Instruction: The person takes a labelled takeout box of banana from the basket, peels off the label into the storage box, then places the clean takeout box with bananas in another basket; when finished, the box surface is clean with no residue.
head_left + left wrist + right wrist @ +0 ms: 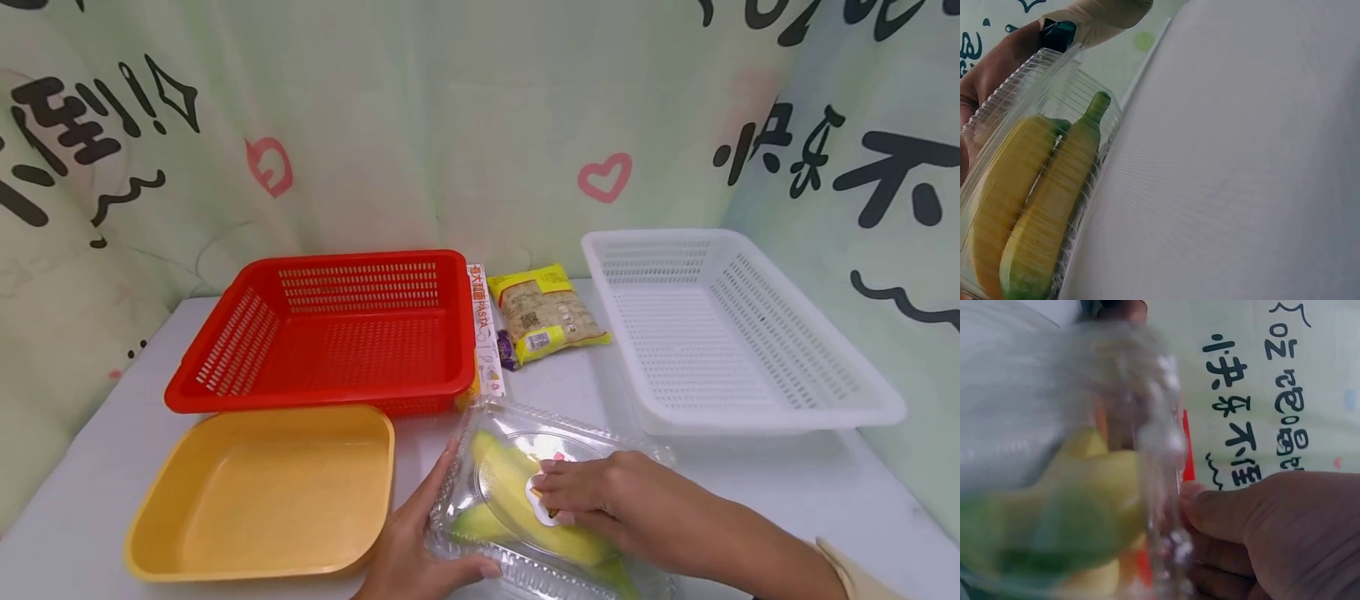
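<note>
A clear plastic clamshell box (517, 554) sits at the table's front, its lid down over yellow, green-tipped bananas (1054, 200). My left hand (423, 533) holds the box by its left side, the thumb on the near edge and the fingers along the side. From the right, my right hand (607, 496) lies over the lid, its extended fingertips touching a round white sticker (542, 500). The right wrist view is blurred; there, the right hand (1285, 531) is against the lid face. The sticker's picture is partly covered by the fingers.
Left of the box is a yellow plastic basin (262, 492), with a red basket (360, 350) behind it. A white basket (720, 333) stands at right. Between the baskets lie a pasta pack (486, 333), a yellow-and-clear bag (547, 312) and a small purple packet (506, 350).
</note>
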A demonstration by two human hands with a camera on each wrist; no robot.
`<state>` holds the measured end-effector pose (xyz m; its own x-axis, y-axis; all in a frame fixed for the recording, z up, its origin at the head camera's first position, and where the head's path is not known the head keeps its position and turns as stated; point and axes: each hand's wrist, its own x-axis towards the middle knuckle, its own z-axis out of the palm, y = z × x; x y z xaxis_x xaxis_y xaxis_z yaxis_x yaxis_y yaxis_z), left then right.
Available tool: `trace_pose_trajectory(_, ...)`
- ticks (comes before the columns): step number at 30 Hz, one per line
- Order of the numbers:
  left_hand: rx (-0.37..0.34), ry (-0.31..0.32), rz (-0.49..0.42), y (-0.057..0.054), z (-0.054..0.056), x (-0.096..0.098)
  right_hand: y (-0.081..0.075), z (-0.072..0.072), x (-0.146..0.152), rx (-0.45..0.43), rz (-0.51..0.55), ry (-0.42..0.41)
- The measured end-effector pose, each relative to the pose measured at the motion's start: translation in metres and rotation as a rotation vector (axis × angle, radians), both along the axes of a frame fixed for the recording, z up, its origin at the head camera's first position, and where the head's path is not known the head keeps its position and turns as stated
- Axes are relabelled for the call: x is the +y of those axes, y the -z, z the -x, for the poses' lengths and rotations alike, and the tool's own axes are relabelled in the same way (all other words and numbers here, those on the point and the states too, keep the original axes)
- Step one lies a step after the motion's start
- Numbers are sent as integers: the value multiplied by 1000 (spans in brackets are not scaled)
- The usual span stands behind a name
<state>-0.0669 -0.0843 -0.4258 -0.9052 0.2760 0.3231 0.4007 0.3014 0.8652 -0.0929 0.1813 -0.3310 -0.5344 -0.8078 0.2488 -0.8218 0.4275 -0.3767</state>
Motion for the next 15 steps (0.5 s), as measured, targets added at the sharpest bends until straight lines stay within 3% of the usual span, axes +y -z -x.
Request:
trace_pose_trajectory(5,-18,-28,27,1,-3,-1,7,-3,-3,-7,-14,39)
trace_pose_trajectory(15,-26,-52,68,-1,-3,0,13,-3,-3,119,8,31)
